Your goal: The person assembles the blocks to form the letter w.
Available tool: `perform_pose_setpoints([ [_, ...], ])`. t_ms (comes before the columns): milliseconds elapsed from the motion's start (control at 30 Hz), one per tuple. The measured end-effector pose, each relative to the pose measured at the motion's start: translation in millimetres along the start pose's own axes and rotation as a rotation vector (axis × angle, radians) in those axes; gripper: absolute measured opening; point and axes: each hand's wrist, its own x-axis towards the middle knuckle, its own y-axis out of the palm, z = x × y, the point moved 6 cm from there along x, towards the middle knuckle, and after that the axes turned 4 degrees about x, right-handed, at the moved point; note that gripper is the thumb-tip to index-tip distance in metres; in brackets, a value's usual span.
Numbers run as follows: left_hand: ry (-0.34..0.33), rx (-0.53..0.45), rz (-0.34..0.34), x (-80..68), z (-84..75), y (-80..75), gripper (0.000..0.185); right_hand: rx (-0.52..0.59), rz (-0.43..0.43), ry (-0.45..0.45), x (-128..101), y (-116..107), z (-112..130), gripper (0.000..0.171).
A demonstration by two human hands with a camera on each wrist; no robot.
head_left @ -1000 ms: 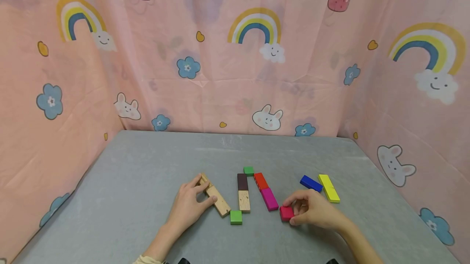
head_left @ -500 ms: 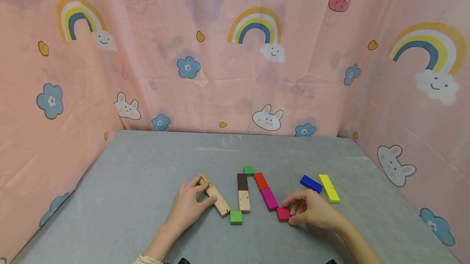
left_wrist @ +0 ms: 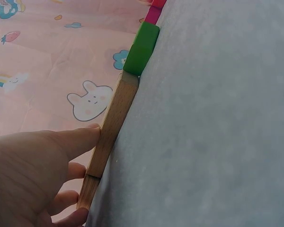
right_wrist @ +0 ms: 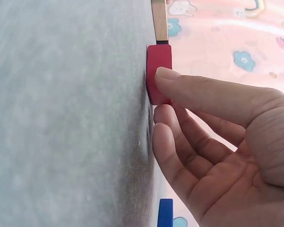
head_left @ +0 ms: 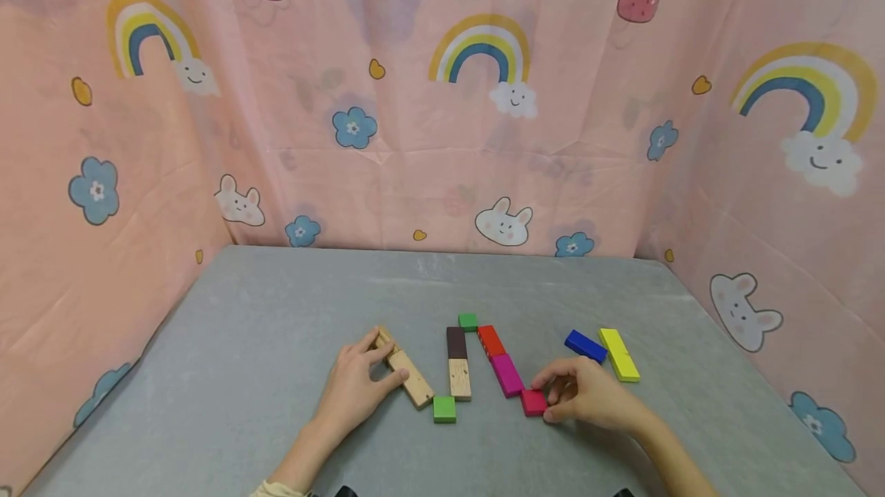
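My left hand lies over two plain wooden blocks set end to end in a slant, thumb and fingertips resting on the nearer block and the farther one. A crimson block lies on the table, pinched at its right side by the thumb and fingers of my right hand. Its upper left corner meets the lower end of a magenta block. In the right wrist view, the thumb presses along the near face of the crimson block, while the other fingers curl beneath.
A bright green block joins the slanted wooden pair to an upright row of a wooden block and a dark brown block. Beyond are another green block and a red block. Blue and yellow pieces lie right.
My right hand has shifted the crimson block a little to the left, up against the magenta block's lower end. The left hand has stayed in place.
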Motion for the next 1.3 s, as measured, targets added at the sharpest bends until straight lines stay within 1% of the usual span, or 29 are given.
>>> perform_pose_setpoints([
  [300, 0.001, 0.004, -0.003, -0.7, 0.0, 0.2, 0.057, 0.009, 0.017, 0.015, 0.1, 2.0, -1.8, 0.03],
  [667, 0.002, 0.006, -0.005, -0.5, 1.2, 1.1, 0.057, -0.002, 0.013, 0.006, -0.4, 1.7, -0.9, 0.031],
  [1067, -0.003, 0.01, 0.006, 0.0, 1.1, 0.6, 0.057, 0.012, 0.019, 0.0, -0.6, 0.8, -2.2, 0.031],
  [1300, -0.002, 0.01, 0.003, 0.5, 1.2, 1.0, 0.058, 0.011, 0.016, -0.019, -2.3, -1.1, -1.4, 0.031],
])
